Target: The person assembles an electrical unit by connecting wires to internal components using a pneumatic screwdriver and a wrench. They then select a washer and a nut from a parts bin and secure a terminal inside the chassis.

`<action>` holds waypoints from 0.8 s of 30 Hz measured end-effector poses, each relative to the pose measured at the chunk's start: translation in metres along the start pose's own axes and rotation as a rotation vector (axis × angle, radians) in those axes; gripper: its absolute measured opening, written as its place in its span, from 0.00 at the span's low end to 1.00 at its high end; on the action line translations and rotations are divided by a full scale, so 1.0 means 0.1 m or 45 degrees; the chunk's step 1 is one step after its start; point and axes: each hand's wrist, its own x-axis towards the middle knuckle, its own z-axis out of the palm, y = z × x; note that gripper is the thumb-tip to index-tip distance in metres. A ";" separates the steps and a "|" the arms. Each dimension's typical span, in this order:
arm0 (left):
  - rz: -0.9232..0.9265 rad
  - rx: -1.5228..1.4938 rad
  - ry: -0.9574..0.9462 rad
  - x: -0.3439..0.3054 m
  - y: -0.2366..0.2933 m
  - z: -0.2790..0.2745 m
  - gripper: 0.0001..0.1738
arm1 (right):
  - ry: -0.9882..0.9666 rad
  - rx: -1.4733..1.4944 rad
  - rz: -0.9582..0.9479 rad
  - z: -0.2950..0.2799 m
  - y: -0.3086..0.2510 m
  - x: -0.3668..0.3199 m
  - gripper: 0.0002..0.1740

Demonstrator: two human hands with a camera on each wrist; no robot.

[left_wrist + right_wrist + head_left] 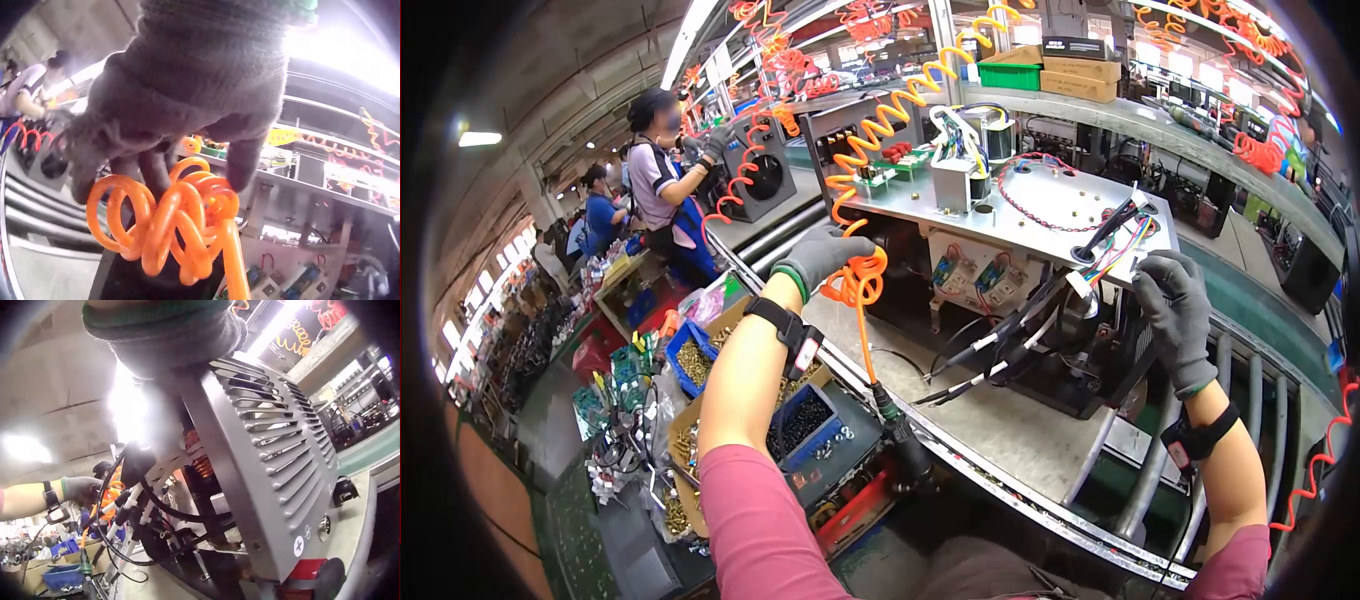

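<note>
Probably to keep it off the machine (1045, 188), the left hand (828, 258) grips the orange hose (864, 282) alongside; whether the right hand (1178, 322), opposite, grips anything is unclear.

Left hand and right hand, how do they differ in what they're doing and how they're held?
The left hand curls its fingers round a bunched orange coiled hose, while the right hand is at the corner of the metal unit. In the head view, the left hand's fingers point rightward, while the right hand's point mostly up and away. Both wear grey gloves with green at the cuff.
</note>
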 end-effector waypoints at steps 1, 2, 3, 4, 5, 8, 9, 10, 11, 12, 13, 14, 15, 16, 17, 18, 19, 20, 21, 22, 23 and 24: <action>0.054 -0.045 -0.042 0.01 0.00 0.03 0.18 | -0.016 0.002 0.001 0.01 0.00 0.01 0.08; 0.099 -0.087 -0.081 -0.05 0.04 0.05 0.17 | -0.026 0.051 0.054 0.03 -0.02 0.03 0.09; 0.109 -0.149 -0.128 -0.16 0.09 0.05 0.20 | -0.032 0.100 0.102 0.05 -0.03 0.02 0.10; 0.069 -0.312 -0.184 -0.23 0.10 0.01 0.23 | -0.046 0.105 0.099 0.08 -0.03 0.03 0.10; 0.114 -0.472 -0.179 -0.29 0.06 -0.05 0.22 | -0.053 0.087 0.077 0.09 -0.02 0.03 0.10; 0.340 -0.855 -0.063 -0.27 -0.22 -0.19 0.15 | -0.079 0.075 0.044 0.10 -0.04 0.03 0.11; 0.428 -0.695 0.051 -0.38 -0.08 -0.22 0.16 | -0.102 0.069 0.062 0.16 -0.07 0.13 0.10; 0.541 -0.532 0.168 -0.59 0.06 -0.24 0.17 | -0.106 0.062 0.062 0.17 -0.08 0.16 0.10; 0.553 -0.586 0.196 -0.71 0.29 -0.21 0.16 | -0.074 0.089 0.030 0.22 -0.03 0.18 0.10; 0.614 -0.511 0.156 -0.70 0.37 -0.27 0.16 | -0.096 0.088 0.038 0.23 -0.04 0.21 0.10; 0.664 -0.512 0.092 -0.75 0.44 -0.19 0.15 | -0.102 0.048 0.020 0.27 -0.06 0.25 0.10; 0.731 -0.503 0.032 -0.81 0.56 -0.07 0.13 | -0.089 0.012 -0.004 0.33 -0.09 0.31 0.10; 0.833 -0.358 -0.047 -0.90 0.60 -0.04 0.11 | -0.047 -0.029 -0.071 0.45 -0.14 0.36 0.10; 0.935 -0.210 -0.125 -0.99 0.57 -0.05 0.09 | -0.028 -0.021 -0.088 0.65 -0.26 0.40 0.10; 0.783 -0.331 -0.187 -1.16 0.66 0.05 0.06 | -0.023 -0.041 -0.115 0.79 -0.34 0.44 0.10; 0.908 -0.256 -0.154 -1.17 0.60 0.10 0.06 | -0.017 -0.068 -0.141 0.91 -0.40 0.48 0.11; 0.940 -0.240 -0.171 -1.20 0.55 0.15 0.06 | 0.006 -0.101 -0.181 1.02 -0.44 0.52 0.11; 0.977 -0.221 -0.188 -1.24 0.52 0.18 0.06 | 0.031 -0.115 -0.213 1.13 -0.45 0.54 0.11; 1.077 -0.097 -0.186 -1.30 0.56 0.22 0.06 | 0.059 -0.135 -0.226 1.25 -0.48 0.58 0.12; 1.175 0.032 -0.181 -1.38 0.59 0.26 0.05 | 0.088 -0.152 -0.239 1.39 -0.50 0.61 0.13; 1.173 -0.002 -0.196 -1.45 0.59 0.34 0.06 | -0.043 -0.081 -0.142 1.53 -0.49 0.63 0.14; 1.164 -0.029 -0.163 -1.52 0.63 0.43 0.07 | -0.172 -0.007 -0.051 1.70 -0.46 0.65 0.16</action>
